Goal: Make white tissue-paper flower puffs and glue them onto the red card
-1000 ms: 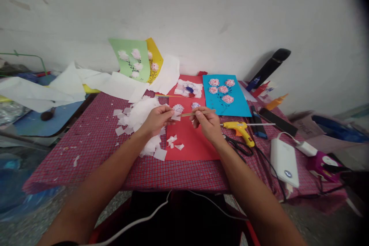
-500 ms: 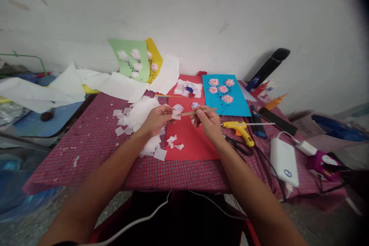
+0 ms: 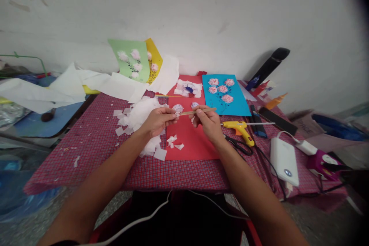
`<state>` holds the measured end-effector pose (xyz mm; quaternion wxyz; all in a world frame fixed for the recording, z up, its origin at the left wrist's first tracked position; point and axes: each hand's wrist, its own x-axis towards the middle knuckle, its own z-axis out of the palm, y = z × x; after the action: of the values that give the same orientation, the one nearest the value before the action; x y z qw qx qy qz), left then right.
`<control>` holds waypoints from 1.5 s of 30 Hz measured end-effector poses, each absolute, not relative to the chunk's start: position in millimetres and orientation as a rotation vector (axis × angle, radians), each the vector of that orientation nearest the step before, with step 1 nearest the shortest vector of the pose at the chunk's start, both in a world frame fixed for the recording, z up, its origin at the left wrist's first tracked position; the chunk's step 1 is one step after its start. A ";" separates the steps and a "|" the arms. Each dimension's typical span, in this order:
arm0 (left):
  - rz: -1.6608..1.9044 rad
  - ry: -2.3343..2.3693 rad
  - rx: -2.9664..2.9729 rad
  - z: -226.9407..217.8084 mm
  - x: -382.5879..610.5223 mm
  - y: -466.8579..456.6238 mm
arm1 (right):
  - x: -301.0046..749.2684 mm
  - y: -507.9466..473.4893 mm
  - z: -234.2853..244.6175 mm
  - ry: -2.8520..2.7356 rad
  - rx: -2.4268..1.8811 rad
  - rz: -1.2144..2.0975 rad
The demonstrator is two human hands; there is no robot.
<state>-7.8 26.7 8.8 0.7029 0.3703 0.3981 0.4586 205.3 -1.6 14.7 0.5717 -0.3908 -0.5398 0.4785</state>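
Note:
Above the red paper sheet (image 3: 196, 142), my right hand (image 3: 209, 123) pinches a thin wooden stick (image 3: 187, 113) that points left. My left hand (image 3: 161, 121) is closed on a small white tissue square (image 3: 177, 115), folded around the stick's left tip. Just behind the fingers, two speckled tissue flowers (image 3: 178, 107) sit on the red sheet. A few crumpled tissue bits (image 3: 172, 140) lie on it nearer to me. Left of the sheet, a heap of white tissue squares (image 3: 141, 115) is partly hidden by my left hand.
A yellow glue gun (image 3: 239, 127) and black scissors (image 3: 239, 145) lie right of the red sheet. Beyond them rests a white power bank (image 3: 284, 161) with cables. A blue flower card (image 3: 226, 96), a green card (image 3: 131, 59) and a paint-stained tissue (image 3: 188, 89) are at the back.
The tissue square, flat between my left fingers before, is now gathered around the stick's tip. My left fingers have closed in on it; the right hand has barely moved.

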 end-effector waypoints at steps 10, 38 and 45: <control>0.996 0.871 0.810 8.3 -9.3 26.6 | 206.1 -0.6 13.0 -1.264 -0.871 1.141; 0.975 0.852 0.863 8.2 -9.2 26.5 | 209.1 0.7 14.7 -1.247 -0.930 1.098; 0.972 0.860 0.862 7.5 -8.9 27.0 | 208.8 1.0 14.5 -1.241 -0.935 1.099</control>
<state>-8.9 27.0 7.5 0.7116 0.3887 0.3878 0.4384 208.8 1.0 14.5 0.5804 -0.4003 -0.5309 0.4702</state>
